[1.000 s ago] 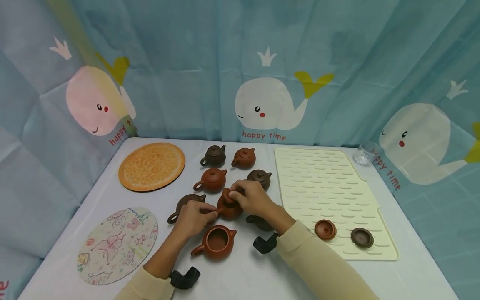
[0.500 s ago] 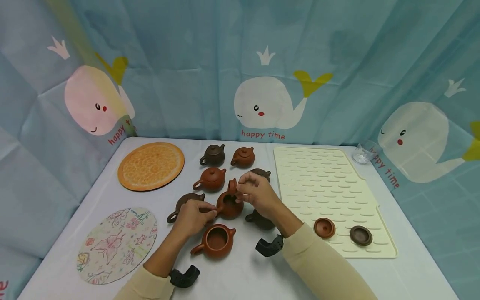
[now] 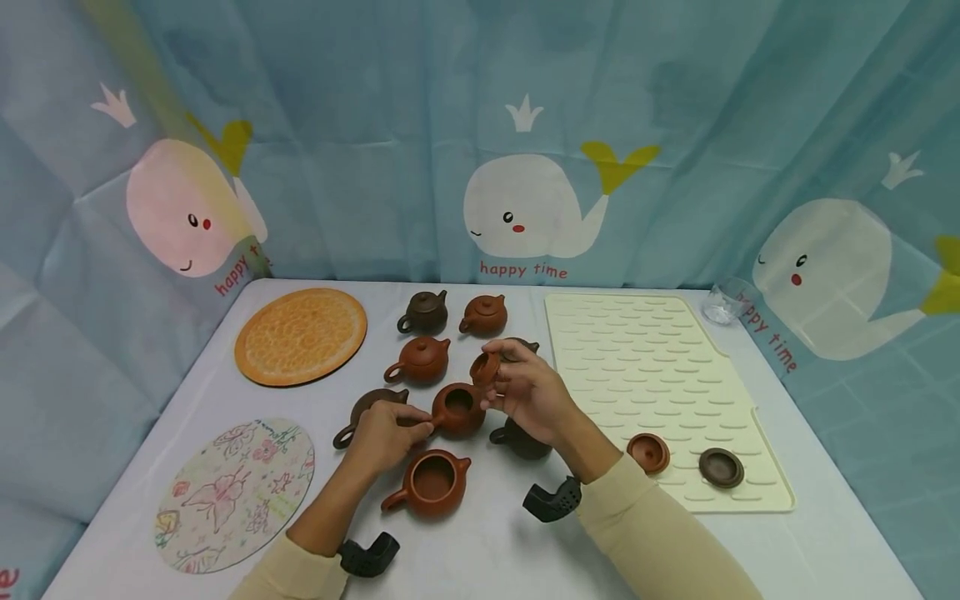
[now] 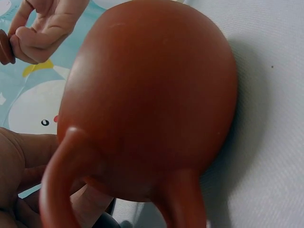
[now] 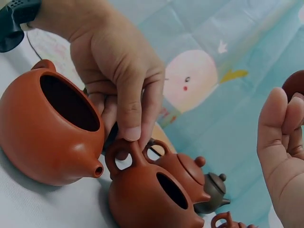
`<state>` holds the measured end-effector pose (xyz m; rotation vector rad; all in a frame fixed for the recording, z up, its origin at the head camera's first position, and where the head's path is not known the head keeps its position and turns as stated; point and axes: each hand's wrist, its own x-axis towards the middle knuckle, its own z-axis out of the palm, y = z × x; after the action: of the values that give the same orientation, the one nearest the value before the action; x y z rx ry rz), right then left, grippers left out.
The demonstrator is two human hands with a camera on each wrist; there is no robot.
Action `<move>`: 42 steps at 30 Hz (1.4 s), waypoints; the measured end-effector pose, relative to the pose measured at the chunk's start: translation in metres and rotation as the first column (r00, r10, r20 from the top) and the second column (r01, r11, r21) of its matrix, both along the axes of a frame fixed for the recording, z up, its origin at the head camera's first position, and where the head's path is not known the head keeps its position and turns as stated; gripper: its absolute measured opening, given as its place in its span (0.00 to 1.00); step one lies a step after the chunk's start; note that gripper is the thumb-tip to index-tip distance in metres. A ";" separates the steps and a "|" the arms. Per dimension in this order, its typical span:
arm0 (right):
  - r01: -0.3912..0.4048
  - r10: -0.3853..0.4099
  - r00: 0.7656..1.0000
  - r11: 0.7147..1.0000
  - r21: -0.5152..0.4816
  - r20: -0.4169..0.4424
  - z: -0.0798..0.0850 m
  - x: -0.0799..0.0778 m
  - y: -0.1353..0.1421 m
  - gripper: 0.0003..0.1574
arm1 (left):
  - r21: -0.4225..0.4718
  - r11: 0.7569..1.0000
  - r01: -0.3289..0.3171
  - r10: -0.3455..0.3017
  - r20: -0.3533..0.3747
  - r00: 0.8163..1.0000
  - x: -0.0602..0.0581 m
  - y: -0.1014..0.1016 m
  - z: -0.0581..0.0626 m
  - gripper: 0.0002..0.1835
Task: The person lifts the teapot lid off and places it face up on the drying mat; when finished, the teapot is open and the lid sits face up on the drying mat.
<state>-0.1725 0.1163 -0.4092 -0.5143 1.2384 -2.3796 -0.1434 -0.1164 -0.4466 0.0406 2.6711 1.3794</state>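
My left hand [image 3: 384, 433] pinches the handle of an uncovered reddish-brown clay teapot [image 3: 459, 427] standing mid-table; the right wrist view shows its thumb and fingers on that handle [image 5: 137, 154]. Just above and right of this pot, my right hand [image 3: 534, 398] holds a reddish lid [image 3: 483, 369] tilted on edge between thumb and fingers. A larger lidless reddish teapot [image 3: 444, 502] stands in front of the held pot and fills much of the left wrist view [image 4: 152, 95]. My left hand partly hides a dark brown teapot [image 3: 367, 407] beside it.
Several lidded teapots, including a red one [image 3: 422, 360], stand farther back. Another dark teapot [image 3: 525, 442] sits under my right forearm. On the cream mat [image 3: 630, 375] lie a red lid [image 3: 648, 454] and a dark lid [image 3: 721, 468]. Two round mats, orange [image 3: 300, 337] and flowered [image 3: 236, 496], lie left.
My right hand has lifted the lid off the middle teapot, uncovering its opening, and moved it slightly right while turning it. My left hand has stayed on the handle.
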 end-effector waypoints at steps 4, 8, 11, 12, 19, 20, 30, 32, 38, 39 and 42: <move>-0.016 0.014 0.998 1.000 -0.026 -0.059 0.001 0.000 0.005 0.10 | 0.001 1.000 -0.004 0.004 0.013 1.000 0.000 -0.001 0.000 0.05; 0.012 -0.012 0.996 1.000 -0.004 -0.088 0.006 0.003 0.012 0.11 | 0.009 1.000 -0.005 0.005 0.017 1.000 -0.001 -0.001 -0.001 0.05; 0.041 -0.037 0.995 0.998 0.038 -0.097 0.012 0.006 0.018 0.15 | 0.013 1.000 -0.004 0.004 0.014 1.000 -0.001 -0.001 -0.001 0.05; 0.049 -0.043 0.994 0.997 0.057 -0.104 0.014 0.007 0.021 0.17 | 0.013 1.000 -0.004 0.003 0.012 1.000 -0.001 -0.001 -0.002 0.05; 0.129 -0.097 0.980 0.975 0.183 -0.173 0.030 0.016 0.041 0.29 | -0.002 1.000 -0.019 0.019 0.015 1.000 -0.002 -0.002 -0.002 0.05; 0.140 -0.104 0.977 0.971 0.195 -0.184 0.033 0.017 0.044 0.29 | -0.004 1.000 -0.019 0.019 0.014 1.000 -0.003 -0.002 -0.001 0.05; 0.275 -0.165 0.932 0.901 0.336 -0.322 0.048 0.031 0.073 0.27 | 0.028 0.999 -0.019 0.019 0.020 1.000 -0.002 -0.003 -0.003 0.05; 0.300 -0.177 0.923 0.887 0.350 -0.340 0.051 0.035 0.080 0.27 | 0.037 0.999 -0.019 0.018 0.027 0.999 -0.002 -0.002 -0.003 0.06; 0.344 -0.179 0.897 0.856 0.385 -0.404 0.057 0.044 0.100 0.28 | 0.032 0.999 -0.016 0.015 0.030 0.999 -0.002 -0.001 -0.004 0.05; 0.350 -0.180 0.893 0.853 0.387 -0.412 0.058 0.045 0.104 0.28 | 0.028 0.999 -0.017 0.016 0.029 0.999 -0.002 -0.001 -0.004 0.05; 0.373 -0.190 0.883 0.840 0.395 -0.428 0.061 0.047 0.115 0.27 | 0.017 1.000 -0.016 0.015 0.024 1.000 -0.002 -0.001 -0.003 0.05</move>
<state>-0.1256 0.2309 -0.3480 -0.6796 2.1307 -2.1374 -0.1456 -0.1172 -0.4495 0.0048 2.6458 1.3985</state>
